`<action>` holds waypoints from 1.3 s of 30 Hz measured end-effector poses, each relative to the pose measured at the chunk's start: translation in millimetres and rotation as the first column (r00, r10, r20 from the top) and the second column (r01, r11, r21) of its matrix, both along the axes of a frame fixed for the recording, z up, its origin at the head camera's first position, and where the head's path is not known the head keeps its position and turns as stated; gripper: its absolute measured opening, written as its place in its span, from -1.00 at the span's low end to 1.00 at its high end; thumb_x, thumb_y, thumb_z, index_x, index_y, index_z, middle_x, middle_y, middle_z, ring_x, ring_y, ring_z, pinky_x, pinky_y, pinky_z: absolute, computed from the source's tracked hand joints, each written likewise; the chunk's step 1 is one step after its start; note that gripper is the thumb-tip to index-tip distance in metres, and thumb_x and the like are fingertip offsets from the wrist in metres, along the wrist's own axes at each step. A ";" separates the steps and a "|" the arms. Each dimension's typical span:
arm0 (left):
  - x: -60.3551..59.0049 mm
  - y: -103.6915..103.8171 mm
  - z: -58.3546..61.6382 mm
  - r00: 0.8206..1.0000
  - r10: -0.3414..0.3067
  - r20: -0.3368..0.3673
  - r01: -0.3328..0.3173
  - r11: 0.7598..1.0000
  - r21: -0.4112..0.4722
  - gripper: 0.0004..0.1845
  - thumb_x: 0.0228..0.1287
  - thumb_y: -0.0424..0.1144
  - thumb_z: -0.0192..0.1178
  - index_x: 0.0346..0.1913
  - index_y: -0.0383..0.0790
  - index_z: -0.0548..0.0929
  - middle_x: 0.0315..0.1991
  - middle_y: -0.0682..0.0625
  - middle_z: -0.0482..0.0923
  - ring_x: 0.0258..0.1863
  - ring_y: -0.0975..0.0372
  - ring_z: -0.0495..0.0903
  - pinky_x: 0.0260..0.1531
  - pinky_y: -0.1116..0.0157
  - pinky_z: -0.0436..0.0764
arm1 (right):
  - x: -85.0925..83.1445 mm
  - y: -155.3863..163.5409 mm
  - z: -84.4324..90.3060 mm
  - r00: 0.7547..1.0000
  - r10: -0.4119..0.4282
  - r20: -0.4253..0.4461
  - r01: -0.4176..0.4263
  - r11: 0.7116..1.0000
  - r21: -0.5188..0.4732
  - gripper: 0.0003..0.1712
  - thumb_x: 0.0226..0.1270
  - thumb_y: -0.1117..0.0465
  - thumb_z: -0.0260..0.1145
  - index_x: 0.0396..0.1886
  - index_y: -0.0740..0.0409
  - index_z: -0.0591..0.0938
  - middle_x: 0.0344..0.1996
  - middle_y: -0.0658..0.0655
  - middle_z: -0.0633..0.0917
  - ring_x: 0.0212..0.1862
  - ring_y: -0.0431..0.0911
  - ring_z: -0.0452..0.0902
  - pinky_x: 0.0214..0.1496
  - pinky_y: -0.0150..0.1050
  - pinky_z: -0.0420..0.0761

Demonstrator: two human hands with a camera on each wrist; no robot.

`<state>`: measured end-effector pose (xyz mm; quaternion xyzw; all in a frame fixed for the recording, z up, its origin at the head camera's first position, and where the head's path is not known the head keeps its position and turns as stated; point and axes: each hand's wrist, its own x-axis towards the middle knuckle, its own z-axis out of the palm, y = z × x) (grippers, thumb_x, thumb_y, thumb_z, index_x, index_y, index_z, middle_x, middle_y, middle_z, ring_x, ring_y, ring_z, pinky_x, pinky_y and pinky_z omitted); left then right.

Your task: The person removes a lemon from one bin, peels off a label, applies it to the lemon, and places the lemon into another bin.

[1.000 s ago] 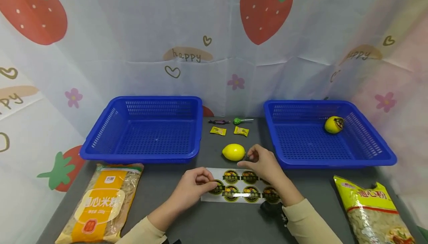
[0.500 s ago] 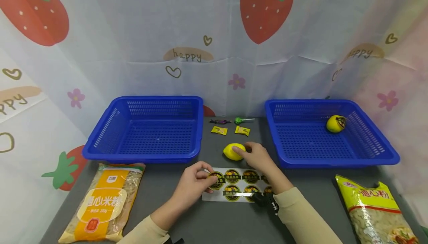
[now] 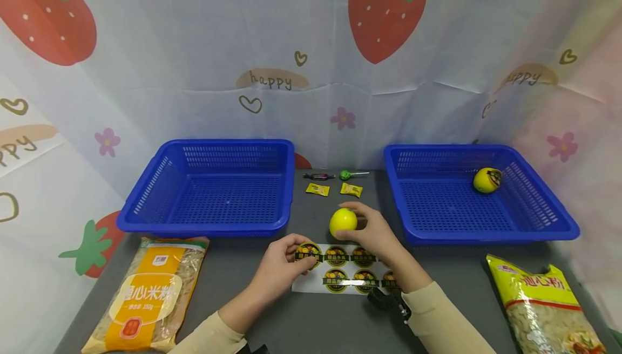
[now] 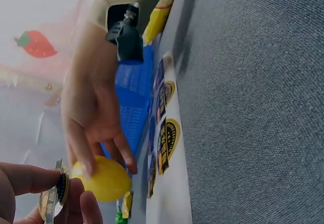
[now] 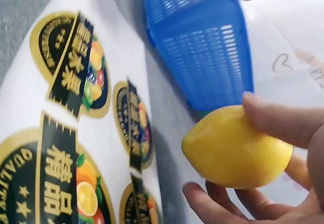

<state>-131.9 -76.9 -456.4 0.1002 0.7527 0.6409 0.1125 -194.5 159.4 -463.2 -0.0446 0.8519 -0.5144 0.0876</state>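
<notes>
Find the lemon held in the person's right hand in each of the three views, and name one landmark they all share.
Head: lemon at centre, just above the sticker sheet.
Left wrist: lemon lower left, under the right hand.
Right wrist: lemon right of centre, between fingertips.
Shared landmark: the sticker sheet, seen in all three views.

2 blue baskets (image 3: 209,186), 2 lemons (image 3: 343,221), 2 noodle bags (image 3: 146,294), 2 yellow sachets (image 3: 317,189), 1 lollipop (image 3: 346,175), 1 wrapped candy (image 3: 318,176), 1 sticker sheet (image 3: 340,278).
</notes>
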 end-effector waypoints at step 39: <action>-5.7 9.1 15.5 0.999 0.012 -0.041 -0.012 1.000 0.008 -0.81 0.34 -0.32 0.32 -0.09 -0.33 0.57 -0.24 -0.16 0.72 -0.40 0.09 0.69 -0.23 -0.05 0.71 | 44.5 -1.6 14.7 0.938 0.337 -0.079 -0.345 0.922 -0.173 -0.38 0.54 0.04 0.23 0.50 0.06 0.37 0.33 0.25 0.51 0.15 0.12 0.64 -0.01 -0.14 0.72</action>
